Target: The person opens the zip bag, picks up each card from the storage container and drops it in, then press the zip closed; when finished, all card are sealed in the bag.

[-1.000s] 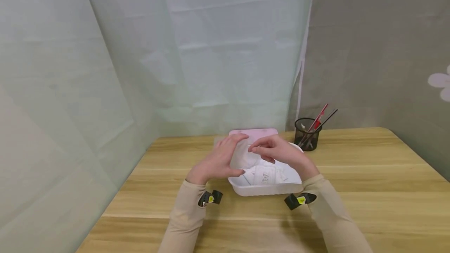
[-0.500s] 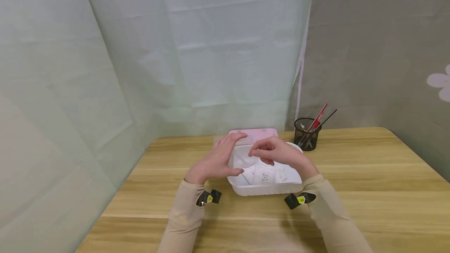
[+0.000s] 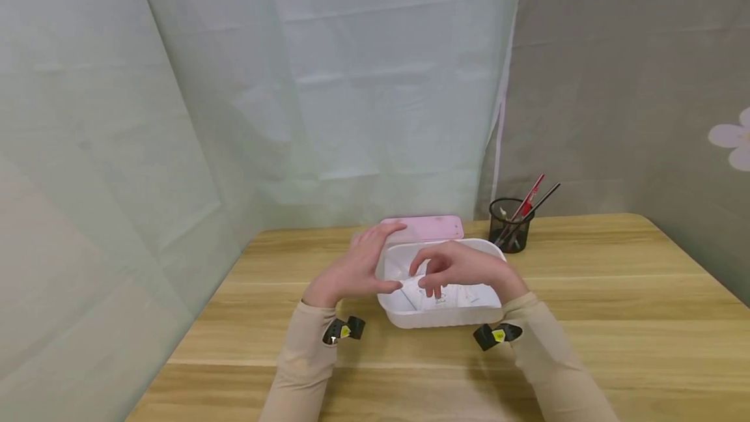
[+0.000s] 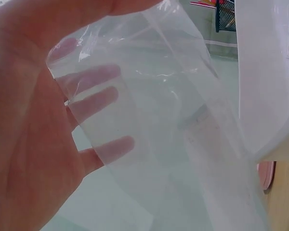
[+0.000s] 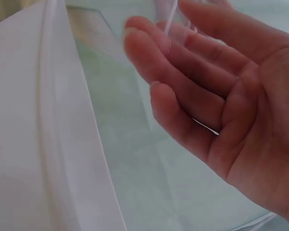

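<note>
Left hand (image 4: pixel 33 120) pinches clear plastic bag (image 4: pixel 149 125), plain only in wrist view; right hand (image 3: pixel 463 269) fingers loosely curled over white box (image 3: pixel 439 314), grip unclear.

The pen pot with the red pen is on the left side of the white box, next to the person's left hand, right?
Not quite. The head view shows the pen pot with the red pen standing at the right of the white box, nearer the right hand than the left hand.

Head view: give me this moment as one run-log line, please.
left hand: holds clear plastic bag | right hand: fingers loosely curled over white box | pink lid: behind box | pen cup: right
</note>
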